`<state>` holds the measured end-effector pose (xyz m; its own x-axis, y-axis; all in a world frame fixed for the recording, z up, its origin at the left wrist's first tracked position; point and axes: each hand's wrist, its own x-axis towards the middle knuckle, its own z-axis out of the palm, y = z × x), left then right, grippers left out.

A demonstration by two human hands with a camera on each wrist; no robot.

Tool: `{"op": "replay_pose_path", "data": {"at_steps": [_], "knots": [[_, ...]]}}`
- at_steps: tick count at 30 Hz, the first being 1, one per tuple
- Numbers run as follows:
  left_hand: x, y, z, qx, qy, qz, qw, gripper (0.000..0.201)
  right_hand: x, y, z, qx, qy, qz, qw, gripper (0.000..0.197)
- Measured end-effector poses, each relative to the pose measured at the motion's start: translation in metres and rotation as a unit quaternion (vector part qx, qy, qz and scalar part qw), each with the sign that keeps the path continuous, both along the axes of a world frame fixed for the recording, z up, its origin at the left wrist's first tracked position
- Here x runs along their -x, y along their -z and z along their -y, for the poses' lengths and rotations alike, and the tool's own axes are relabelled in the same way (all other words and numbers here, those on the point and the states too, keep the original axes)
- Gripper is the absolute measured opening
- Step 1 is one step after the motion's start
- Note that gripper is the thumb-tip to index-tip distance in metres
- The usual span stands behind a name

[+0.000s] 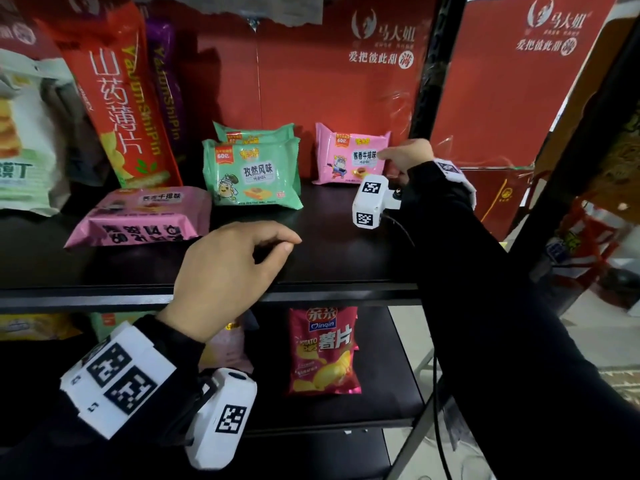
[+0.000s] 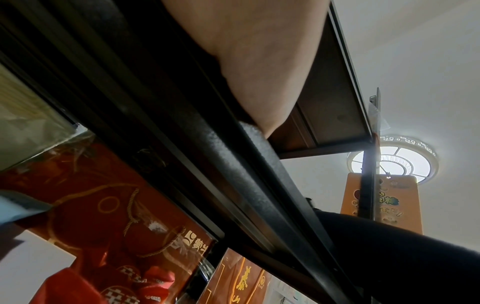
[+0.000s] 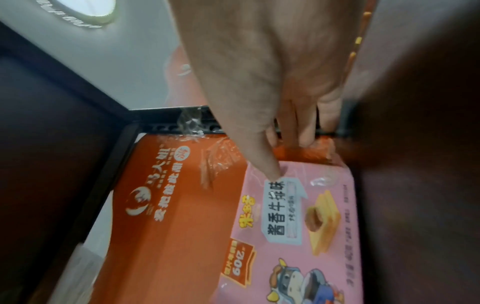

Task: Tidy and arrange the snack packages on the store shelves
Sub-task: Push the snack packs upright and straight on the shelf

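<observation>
An upright pink snack package [image 1: 348,155] stands at the back right of the black shelf [image 1: 329,251]. My right hand [image 1: 389,155] pinches its right edge. In the right wrist view the thumb lies on the front of the pink package [image 3: 298,226], and the other fingers [image 3: 306,139] reach behind its edge. My left hand [image 1: 277,251] hovers over the shelf's front edge, loosely curled and holding nothing. The left wrist view shows only its palm [image 2: 259,61]. Two green packages [image 1: 251,174] stand mid-shelf. Another pink package [image 1: 138,216] lies flat at the left.
A tall red bag [image 1: 117,98] and a purple bag [image 1: 166,81] lean at the back left beside a white-green bag [image 1: 24,140]. A red chips bag [image 1: 323,351] stands on the lower shelf. A black upright post [image 1: 429,74] borders the shelf at the right. Red cardboard [image 1: 311,64] backs it.
</observation>
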<state>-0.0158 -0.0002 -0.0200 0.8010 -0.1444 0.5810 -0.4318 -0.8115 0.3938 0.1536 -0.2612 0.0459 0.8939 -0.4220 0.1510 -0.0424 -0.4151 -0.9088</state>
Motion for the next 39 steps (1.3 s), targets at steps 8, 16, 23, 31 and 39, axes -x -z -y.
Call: {"op": "replay_pose_path", "data": {"at_steps": [8,16,23,31,39], "knots": [[0.009,-0.006,-0.008,0.097,0.076,0.005,0.992,0.015,0.062,-0.049,-0.072,-0.121,-0.132,0.12,0.977,0.02],[0.007,-0.038,-0.113,0.29,-0.062,0.047,0.954,0.013,0.11,-0.027,-0.202,0.011,-0.384,-0.148,0.911,0.034],[-0.013,-0.027,-0.137,0.189,-0.145,-0.166,0.957,0.056,0.117,-0.007,-0.229,0.035,-0.377,-0.172,0.909,0.025],[0.006,-0.026,-0.135,0.365,-0.084,-0.076,0.924,0.052,0.124,0.001,-0.232,-0.02,-0.37,-0.095,0.924,0.018],[-0.001,-0.03,-0.078,0.396,0.018,-0.023,0.918,0.056,0.131,0.003,-0.176,-0.145,-0.333,0.009,0.932,0.022]]}}
